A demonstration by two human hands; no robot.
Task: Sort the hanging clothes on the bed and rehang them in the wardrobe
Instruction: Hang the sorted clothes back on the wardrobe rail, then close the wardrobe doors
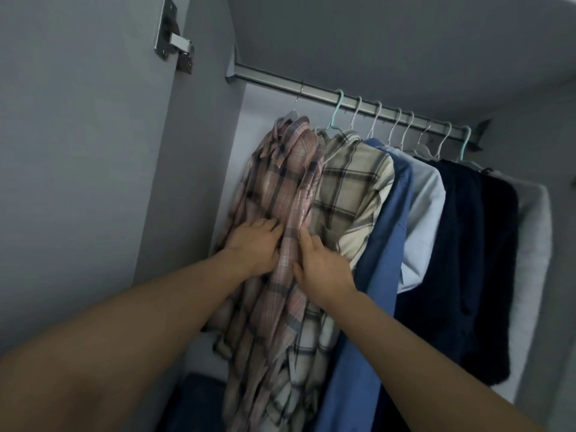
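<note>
A pink plaid shirt [282,182] hangs on a hanger at the left end of the metal wardrobe rail [314,92]. My left hand [254,244] lies on the shirt's front, fingers bent into the fabric. My right hand [318,263] touches the shirt's right edge with fingers extended, between it and a cream plaid shirt [352,188]. Further right hang a blue shirt [383,244], a pale blue shirt [425,213], dark navy garments [461,244] and a white garment [533,244], all on hangers.
The open wardrobe door [78,151] with its metal hinge [173,35] stands at the left. The wardrobe's top panel [374,32] sits just above the rail. A dark folded item [193,400] lies low in the wardrobe under the shirts.
</note>
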